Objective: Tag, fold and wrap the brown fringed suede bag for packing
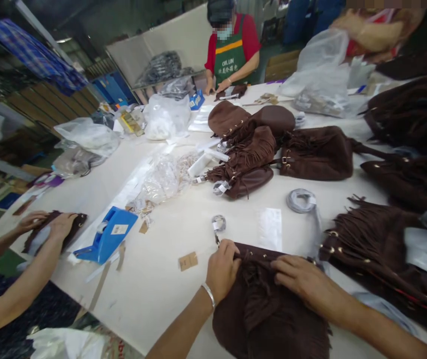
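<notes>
A dark brown fringed handbag (269,314) lies in front of me at the table edge, with metal eyelets along its top. My left hand (221,267) is closed round the bag's upper left corner, a bracelet on its wrist. Across the upper right side, my right hand (299,279) grips the bag near its top edge, fingers bent over the fringe. Just beyond the left hand is a small wrapped ring-like coil (219,223). A brown paper tag (188,261) lies left of the bag, and a white packet (270,229) lies behind it.
Several brown bags (316,152) crowd the middle and right of the table (168,294). A blue tape dispenser (108,234) stands left. A co-worker's hands (62,224) hold a dark piece at far left; another person (232,50) works opposite. Clear plastic bags (166,117) lie across the back.
</notes>
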